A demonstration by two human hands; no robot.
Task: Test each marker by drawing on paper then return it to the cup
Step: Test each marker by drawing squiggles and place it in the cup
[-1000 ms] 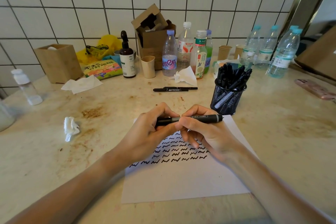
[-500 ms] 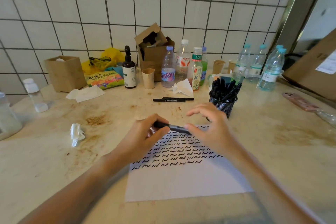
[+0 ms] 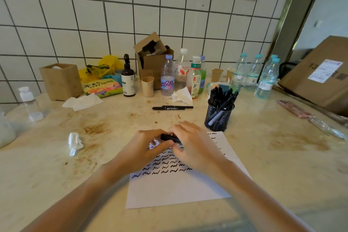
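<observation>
Black marker [image 3: 170, 138] is held horizontally above the upper part of the paper [image 3: 178, 188], between both hands. Left hand [image 3: 146, 151] pinches its left end between thumb and curled fingers. Right hand [image 3: 195, 147] curls over its right portion, gripping it; most of the barrel is hidden. Paper lies flat on the bench [image 3: 273, 165] and carries rows of black squiggles. Mesh cup [image 3: 218, 118], filled with black markers, stands just beyond the paper's upper right corner. Spare marker [image 3: 172, 107] lies on the bench further back. Crumpled tissue [image 3: 75, 143] lies well left.
</observation>
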